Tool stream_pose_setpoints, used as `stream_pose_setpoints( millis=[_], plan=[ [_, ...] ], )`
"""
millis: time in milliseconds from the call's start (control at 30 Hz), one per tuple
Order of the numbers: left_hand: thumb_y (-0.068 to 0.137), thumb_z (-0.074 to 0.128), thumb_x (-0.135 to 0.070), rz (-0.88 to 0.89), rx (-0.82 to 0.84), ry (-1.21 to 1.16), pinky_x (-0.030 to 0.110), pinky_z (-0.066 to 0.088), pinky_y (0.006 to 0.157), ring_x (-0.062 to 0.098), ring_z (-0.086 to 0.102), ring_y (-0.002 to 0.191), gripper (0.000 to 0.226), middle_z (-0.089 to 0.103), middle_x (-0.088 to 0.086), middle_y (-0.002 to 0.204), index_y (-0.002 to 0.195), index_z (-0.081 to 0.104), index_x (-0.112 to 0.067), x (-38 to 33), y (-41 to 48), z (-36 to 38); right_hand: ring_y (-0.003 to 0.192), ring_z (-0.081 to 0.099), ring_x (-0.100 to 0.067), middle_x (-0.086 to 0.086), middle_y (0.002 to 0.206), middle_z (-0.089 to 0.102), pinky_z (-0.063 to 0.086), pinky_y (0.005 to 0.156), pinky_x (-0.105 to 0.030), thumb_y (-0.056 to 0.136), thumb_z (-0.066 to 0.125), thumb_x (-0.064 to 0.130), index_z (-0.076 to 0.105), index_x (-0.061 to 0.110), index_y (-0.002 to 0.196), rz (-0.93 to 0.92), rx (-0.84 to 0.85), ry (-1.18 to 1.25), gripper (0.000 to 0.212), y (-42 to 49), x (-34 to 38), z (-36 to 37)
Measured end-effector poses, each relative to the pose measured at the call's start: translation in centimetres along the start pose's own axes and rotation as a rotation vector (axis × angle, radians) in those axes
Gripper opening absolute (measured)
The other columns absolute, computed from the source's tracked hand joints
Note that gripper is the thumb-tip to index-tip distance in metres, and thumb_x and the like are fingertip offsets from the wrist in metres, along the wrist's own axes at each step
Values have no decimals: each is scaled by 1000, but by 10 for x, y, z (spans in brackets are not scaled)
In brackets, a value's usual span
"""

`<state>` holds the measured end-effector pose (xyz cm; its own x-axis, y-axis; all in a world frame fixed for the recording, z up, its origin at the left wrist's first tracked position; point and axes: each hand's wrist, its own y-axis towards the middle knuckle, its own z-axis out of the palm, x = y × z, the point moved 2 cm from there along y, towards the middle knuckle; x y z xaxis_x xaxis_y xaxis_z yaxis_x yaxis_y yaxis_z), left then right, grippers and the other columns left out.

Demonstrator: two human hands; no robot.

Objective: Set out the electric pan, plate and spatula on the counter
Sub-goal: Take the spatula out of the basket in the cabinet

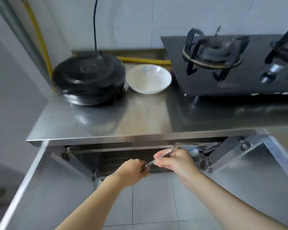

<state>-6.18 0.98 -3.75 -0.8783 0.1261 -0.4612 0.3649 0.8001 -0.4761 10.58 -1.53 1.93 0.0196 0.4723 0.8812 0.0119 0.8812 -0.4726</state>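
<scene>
Below counter edge (140, 138): both hands grip spatula (163, 154), left hand (131, 170), right hand (175, 161).

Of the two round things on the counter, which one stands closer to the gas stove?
The white plate: it sits right beside the gas stove, while the black electric pan stands further left, by the wall.

Electric pan (88, 79): showing glossy black with raised concentric rings on its lid. Plate (148, 78): showing white with faint pale blue and pink markings inside. Spatula (163, 154): gleaming silver metal. Worktop (116, 117): reflecting brushed steel grey. Hose (143, 60): showing ribbed yellow. Stove (223, 63): showing black. Floor tiles (153, 205): appearing pale grey.
</scene>
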Motion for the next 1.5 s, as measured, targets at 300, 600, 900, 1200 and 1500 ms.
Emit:
stream_pose_setpoints(
  millis=[300,600,900,1200,1500],
  plan=[
    [83,62,-32,36,-39,20,33,48,76,24,62,85,27,70,8,97,99,64,-10,-72,-74,-155,67,70,-17,-8,73,75,59,69,-24,72,74,-5,76,8,78,-155,45,-146,14,-66,182,26],
    [82,70,-16,152,-202,-612,36,61,72,24,71,84,12,73,10,92,93,66,-16,-93,-107,-238,59,64,-17,-9,76,69,53,54,-26,80,68,-1,69,12,93,-208,-196,-73,18,-59,284,53],
    [87,67,-15,-64,-22,-1063,22,56,60,13,73,73,11,76,1,78,92,70,-7,-81,-50,-213,76,61,-21,-16,86,68,58,83,-40,83,61,-1,68,8,91,68,-167,-158,14,-11,236,52],
    [87,67,-12,-193,77,-1232,25,57,65,17,73,77,14,75,8,85,97,66,-1,-83,11,-192,94,57,-29,-18,99,60,42,104,-52,83,58,7,58,-8,120,146,-208,-233,40,58,207,30],
    [82,71,-36,-265,196,-1216,31,59,69,21,72,89,39,74,10,101,105,67,-4,-73,37,-189,105,59,-33,-15,102,56,46,101,-45,87,55,13,56,6,110,188,-221,-157,24,96,203,27]
  ],
)
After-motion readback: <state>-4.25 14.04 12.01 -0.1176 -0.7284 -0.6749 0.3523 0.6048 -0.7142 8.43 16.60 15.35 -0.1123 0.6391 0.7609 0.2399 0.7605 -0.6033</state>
